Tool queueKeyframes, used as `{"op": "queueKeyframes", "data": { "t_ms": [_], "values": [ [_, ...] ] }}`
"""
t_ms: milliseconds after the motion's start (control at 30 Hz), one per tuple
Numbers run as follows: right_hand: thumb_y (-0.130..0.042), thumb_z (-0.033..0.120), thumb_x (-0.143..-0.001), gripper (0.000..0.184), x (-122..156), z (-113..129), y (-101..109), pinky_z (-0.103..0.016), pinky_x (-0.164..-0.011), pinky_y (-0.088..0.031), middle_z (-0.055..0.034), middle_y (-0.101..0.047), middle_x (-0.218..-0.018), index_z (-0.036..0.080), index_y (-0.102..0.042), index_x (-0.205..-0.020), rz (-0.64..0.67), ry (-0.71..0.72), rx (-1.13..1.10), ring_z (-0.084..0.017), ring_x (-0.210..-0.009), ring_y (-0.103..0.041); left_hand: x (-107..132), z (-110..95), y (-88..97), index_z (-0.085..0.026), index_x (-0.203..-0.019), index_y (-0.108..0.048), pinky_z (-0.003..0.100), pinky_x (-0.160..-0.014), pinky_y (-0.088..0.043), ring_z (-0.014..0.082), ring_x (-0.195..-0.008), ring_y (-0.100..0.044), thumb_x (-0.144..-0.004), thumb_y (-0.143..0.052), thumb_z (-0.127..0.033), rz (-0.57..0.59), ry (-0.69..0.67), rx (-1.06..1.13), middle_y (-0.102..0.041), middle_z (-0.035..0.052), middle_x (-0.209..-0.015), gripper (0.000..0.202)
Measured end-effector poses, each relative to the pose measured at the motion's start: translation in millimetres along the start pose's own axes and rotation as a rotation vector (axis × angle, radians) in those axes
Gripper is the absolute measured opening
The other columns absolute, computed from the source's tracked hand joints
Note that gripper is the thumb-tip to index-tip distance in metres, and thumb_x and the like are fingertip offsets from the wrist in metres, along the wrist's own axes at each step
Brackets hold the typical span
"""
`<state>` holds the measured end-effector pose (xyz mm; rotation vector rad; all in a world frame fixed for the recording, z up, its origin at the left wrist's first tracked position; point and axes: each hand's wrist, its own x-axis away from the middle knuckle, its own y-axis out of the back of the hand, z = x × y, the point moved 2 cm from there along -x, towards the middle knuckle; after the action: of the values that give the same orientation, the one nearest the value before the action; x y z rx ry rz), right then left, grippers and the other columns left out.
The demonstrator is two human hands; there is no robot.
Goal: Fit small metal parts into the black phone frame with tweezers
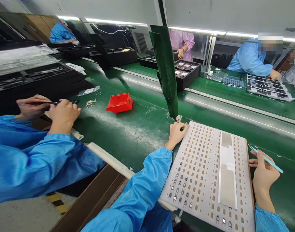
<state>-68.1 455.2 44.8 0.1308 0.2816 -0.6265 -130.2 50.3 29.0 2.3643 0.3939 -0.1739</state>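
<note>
1. I have the board (206,196) on the bench (137,138), between the two hands, its near right part running out of the bottom of my view.
2. My right hand (265,174) is just beside the board's right edge, fingers closed around the tweezers (274,163).
3. The tweezers' long axis slants from the handle end, near and right, to the tips, far and left. The tips look slightly apart and aim at the board's right edge, seen just outside it. Their height I cannot tell.
4. That direction is the one I'd watch: the strip (227,188) lies leftward of the tips, its long axis running away from me, roughly along the board's right edge, so the tweezers point across it.
5. Of the two hands, the right is nearer the strip and also nearer the few clips (224,221) at the board's near edge. The larger clip group, near and left, is closer to the left hand.
6. My left hand (176,134) is at the board's far left corner, thumb and fingers curled; whether they pinch anything I cannot tell.
</note>
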Motion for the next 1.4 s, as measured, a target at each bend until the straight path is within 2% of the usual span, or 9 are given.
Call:
{"op": "queueKeyframes", "data": {
  "t_ms": [67,133,267,367,533,733,933,1067,1400],
  "values": [
    [-0.09,0.064,-0.087,0.059,0.4,0.9,0.1,-0.029,-0.048,-0.058,-0.0142,-0.08,-0.096,0.012,-0.08,-0.112,0.002,0.001,0.002,-0.018,-0.059,-0.068,-0.9,1.8,-0.5,-0.022,-0.066,-0.06,0.045,-0.098,-0.039,0.0256,-0.095,-0.06,-0.106,-0.057,-0.033,-0.015,0.007,0.007,-0.069,0.0023,-0.079,0.042],
    [-0.091,0.064,-0.086,0.059,0.5,1.3,0.0,-0.029,-0.048,-0.058,-0.0141,-0.08,-0.096,0.012,-0.08,-0.112,0.0,-0.002,-0.002,-0.018,-0.059,-0.068,-1.2,3.4,-0.4,-0.023,-0.066,-0.061,0.045,-0.098,-0.041,0.0258,-0.094,-0.061,-0.106,-0.057,-0.031,-0.031,0.012,0.022,-0.07,0.0025,-0.078,0.041],
    [-0.091,0.062,-0.087,0.058,0.4,2.2,-0.9,-0.026,-0.048,-0.057,-0.0139,-0.08,-0.096,0.011,-0.081,-0.113,-0.002,-0.012,-0.004,-0.017,-0.06,-0.068,-1.1,5.6,0.9,-0.027,-0.094,-0.075,0.042,-0.1,-0.048,0.0238,-0.095,-0.068,-0.102,-0.062,-0.026,-0.064,0.016,0.091,-0.079,0.0004,-0.091,0.015],
    [-0.091,0.061,-0.087,0.057,0.0,2.2,-1.2,-0.025,-0.049,-0.058,-0.0131,-0.08,-0.097,0.012,-0.081,-0.114,0.0,-0.015,-0.008,-0.016,-0.06,-0.069,-1.2,6.0,1.6,-0.026,-0.105,-0.075,0.039,-0.098,-0.052,0.0223,-0.092,-0.072,-0.103,-0.061,-0.027,-0.072,0.018,0.137,-0.081,-0.0002,-0.092,0.014],
    [-0.09,0.06,-0.087,0.056,-1.2,-1.2,0.1,-0.026,-0.048,-0.057,-0.0132,-0.081,-0.098,0.012,-0.081,-0.113,-0.003,-0.024,-0.004,-0.017,-0.06,-0.069,0.2,3.5,2.0,-0.026,-0.1,-0.075,0.041,-0.1,-0.052,0.0226,-0.092,-0.072,-0.105,-0.059,-0.032,-0.079,0.025,0.145,-0.082,-0.0001,-0.094,0.018],
    [-0.092,0.064,-0.084,0.06,-0.7,1.6,-1.3,-0.027,-0.048,-0.056,-0.0132,-0.08,-0.095,0.011,-0.08,-0.11,-0.002,-0.03,-0.016,-0.017,-0.059,-0.067,4.1,2.6,3.6,-0.029,-0.105,-0.078,0.05,-0.111,-0.044,0.0299,-0.114,-0.065,-0.096,-0.072,-0.023,-0.122,0.055,0.073,-0.082,0.0008,-0.098,0.012],
    [-0.09,0.063,-0.087,0.058,0.3,0.5,-0.3,-0.029,-0.05,-0.058,-0.014,-0.08,-0.098,0.012,-0.08,-0.113,0.009,-0.013,0.0,-0.018,-0.061,-0.068,2.2,7.1,5.5,-0.029,-0.102,-0.08,0.046,-0.105,-0.049,0.0282,-0.109,-0.067,-0.094,-0.075,-0.024,-0.118,0.078,0.095,-0.08,0.0,-0.088,0.011],
    [-0.09,0.059,-0.089,0.055,0.5,-0.4,0.4,-0.028,-0.05,-0.057,-0.0137,-0.08,-0.096,0.011,-0.08,-0.113,0.008,-0.014,-0.007,-0.018,-0.061,-0.069,1.1,6.9,6.5,-0.028,-0.102,-0.081,0.044,-0.104,-0.051,0.0272,-0.107,-0.069,-0.094,-0.075,-0.027,-0.113,0.079,0.117,-0.081,-0.0004,-0.088,0.01],
    [-0.09,0.059,-0.088,0.057,-0.8,-3.9,0.3,-0.028,-0.048,-0.056,-0.0139,-0.08,-0.095,0.009,-0.079,-0.113,0.012,-0.032,-0.021,-0.019,-0.061,-0.069,3.8,-3.7,6.9,-0.031,-0.096,-0.08,0.049,-0.113,-0.04,0.028,-0.112,-0.066,-0.096,-0.076,-0.031,-0.07,0.056,0.073,-0.083,-0.0019,-0.1,0.004]
  ]
}}
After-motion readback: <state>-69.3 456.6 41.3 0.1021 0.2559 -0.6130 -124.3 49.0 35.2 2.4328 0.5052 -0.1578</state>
